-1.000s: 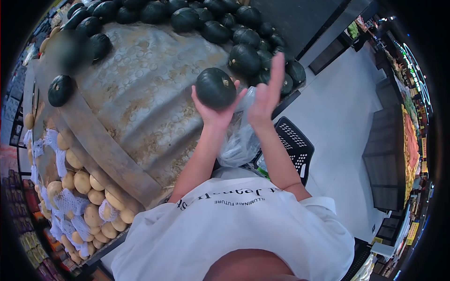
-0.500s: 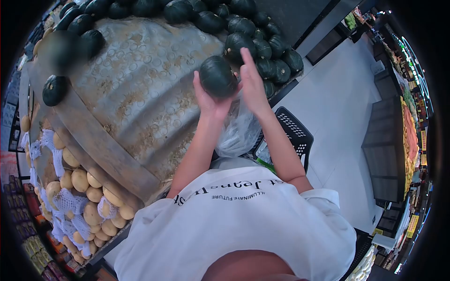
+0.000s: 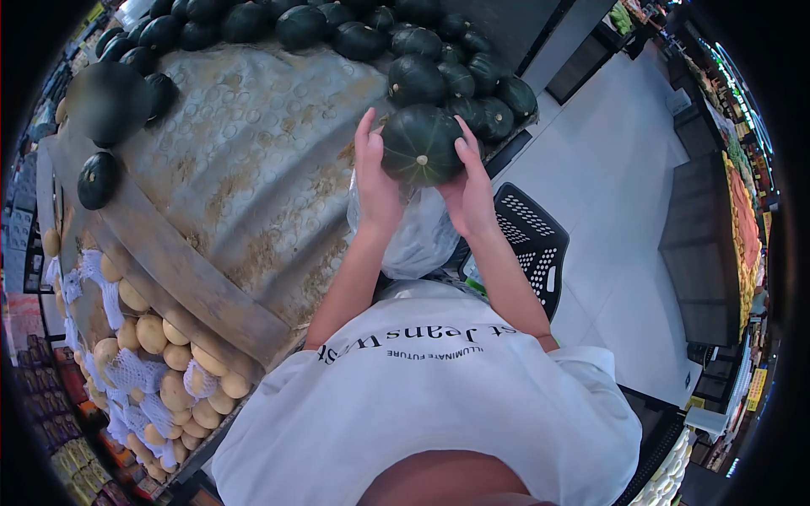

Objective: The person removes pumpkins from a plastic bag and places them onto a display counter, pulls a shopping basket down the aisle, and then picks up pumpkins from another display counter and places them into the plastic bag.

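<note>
A dark green squash (image 3: 422,145) with a pale stem spot facing me is held up between my two hands. My left hand (image 3: 378,181) presses on its left side, fingers pointing up. Around its right and lower right side is my right hand (image 3: 469,187), with the thumb and a finger on the skin. Below the squash a clear plastic bag (image 3: 415,236) hangs between my forearms; what holds it is hidden.
More dark green squashes (image 3: 418,80) are piled along the stand's back edge. A lone squash (image 3: 99,180) sits left on the grey mat (image 3: 253,135). Yellowish round produce (image 3: 152,335), some in white foam nets, lies lower left. A black basket (image 3: 531,240) stands right of my arm.
The squash has turned so its stem spot faces me and has moved slightly right. My right hand, earlier raised and apart from it, now grips its right side.
</note>
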Demonstrator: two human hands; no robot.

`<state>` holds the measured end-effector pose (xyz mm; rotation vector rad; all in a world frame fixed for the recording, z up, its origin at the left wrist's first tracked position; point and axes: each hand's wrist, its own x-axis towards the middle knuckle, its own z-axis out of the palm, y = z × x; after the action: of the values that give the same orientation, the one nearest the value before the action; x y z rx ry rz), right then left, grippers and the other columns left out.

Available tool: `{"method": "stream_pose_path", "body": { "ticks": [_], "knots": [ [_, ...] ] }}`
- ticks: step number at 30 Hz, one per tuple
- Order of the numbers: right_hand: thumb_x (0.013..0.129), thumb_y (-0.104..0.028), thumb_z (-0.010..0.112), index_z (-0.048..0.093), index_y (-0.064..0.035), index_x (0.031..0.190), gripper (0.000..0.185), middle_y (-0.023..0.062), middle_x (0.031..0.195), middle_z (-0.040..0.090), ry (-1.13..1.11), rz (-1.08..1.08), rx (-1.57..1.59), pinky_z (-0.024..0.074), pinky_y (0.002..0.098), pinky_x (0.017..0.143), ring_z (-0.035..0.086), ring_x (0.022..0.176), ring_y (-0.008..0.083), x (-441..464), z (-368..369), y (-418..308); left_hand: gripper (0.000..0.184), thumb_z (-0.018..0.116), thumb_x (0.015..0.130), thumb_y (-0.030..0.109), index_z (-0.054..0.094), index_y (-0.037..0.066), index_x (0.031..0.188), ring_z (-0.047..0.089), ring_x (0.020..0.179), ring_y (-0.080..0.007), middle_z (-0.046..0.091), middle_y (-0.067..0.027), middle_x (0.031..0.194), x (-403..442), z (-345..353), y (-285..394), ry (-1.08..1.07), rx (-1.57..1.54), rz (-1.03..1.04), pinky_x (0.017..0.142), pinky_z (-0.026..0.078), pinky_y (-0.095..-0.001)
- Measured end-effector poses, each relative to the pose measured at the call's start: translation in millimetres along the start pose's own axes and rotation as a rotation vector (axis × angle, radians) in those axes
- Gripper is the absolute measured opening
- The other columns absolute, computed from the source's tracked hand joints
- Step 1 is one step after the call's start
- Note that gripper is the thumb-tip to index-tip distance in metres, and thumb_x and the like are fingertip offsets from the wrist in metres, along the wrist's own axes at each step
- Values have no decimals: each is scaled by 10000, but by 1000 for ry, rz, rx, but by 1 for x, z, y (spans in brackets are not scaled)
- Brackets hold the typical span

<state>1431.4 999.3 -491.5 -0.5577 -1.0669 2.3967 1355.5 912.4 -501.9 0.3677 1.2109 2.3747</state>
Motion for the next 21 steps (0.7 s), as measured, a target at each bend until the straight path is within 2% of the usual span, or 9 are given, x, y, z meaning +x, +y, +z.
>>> {"method": "stream_pose_path", "body": {
  "ticks": [4, 6, 9, 12, 13, 16, 17, 21],
  "knots": [
    [954, -416, 382, 415, -84, 1336, 507, 89, 1311, 484, -75, 150, 261, 380, 381, 995, 469, 1206, 219, -6, -2, 2, 604, 425, 944, 406, 306, 35, 1405, 449, 1179, -199, 453, -86, 1276, -15, -9, 13, -58, 223, 68, 1031, 308, -335],
    [954, -431, 373, 438, -74, 1312, 510, 92, 1295, 497, -96, 245, 346, 385, 379, 993, 478, 1199, 221, -7, -4, 2, 614, 439, 938, 401, 298, 27, 1405, 440, 1198, -202, 438, -96, 1297, -25, -12, 17, -50, 198, 67, 1040, 305, -342],
    [955, -469, 352, 417, -71, 1335, 554, 94, 1302, 491, -173, 284, 202, 380, 377, 994, 480, 1194, 216, -2, -7, 0, 634, 467, 931, 345, 241, 12, 1421, 414, 1227, -223, 387, -140, 1344, -39, -16, 24, -52, 160, -47, 1040, 308, -346],
    [958, -496, 336, 414, -74, 1354, 583, 108, 1270, 522, -108, 310, -119, 383, 357, 998, 513, 1154, 210, 5, -8, 0, 659, 496, 924, 319, 208, 17, 1433, 393, 1248, -236, 357, -164, 1373, -51, -21, 28, -20, 160, -260, 1040, 311, -342],
    [956, -517, 342, 381, -98, 1389, 604, 120, 1294, 499, -155, 325, -215, 373, 351, 1007, 494, 1179, 204, 5, -9, -2, 666, 506, 921, 319, 205, 21, 1435, 388, 1254, -237, 354, -167, 1378, -51, -22, 28, -8, 166, -336, 1041, 311, -340],
    [954, -532, 345, 361, -123, 1410, 613, 136, 1309, 480, -66, 387, -393, 373, 342, 1004, 477, 1194, 203, 10, -9, 2, 682, 508, 927, 352, 193, 33, 1440, 382, 1262, -238, 345, -174, 1386, -45, -30, 12, -7, 374, -363, 1031, 325, -344],
    [947, -553, 350, 340, -124, 1424, 641, 148, 1346, 436, -81, 393, -387, 368, 340, 1006, 453, 1212, 198, 17, -19, 11, 680, 496, 938, 382, 183, 55, 1446, 378, 1262, -248, 352, -176, 1380, -46, -28, 8, 1, 373, -329, 1023, 332, -357],
    [941, -564, 355, 331, -122, 1426, 657, 137, 1388, 386, -76, 406, -385, 365, 337, 1008, 424, 1238, 193, 21, -28, 15, 628, 444, 961, 397, 193, 86, 1445, 385, 1254, -260, 370, -162, 1373, -34, -33, -2, 101, 282, -447, 1011, 343, -357]
  ]
}}
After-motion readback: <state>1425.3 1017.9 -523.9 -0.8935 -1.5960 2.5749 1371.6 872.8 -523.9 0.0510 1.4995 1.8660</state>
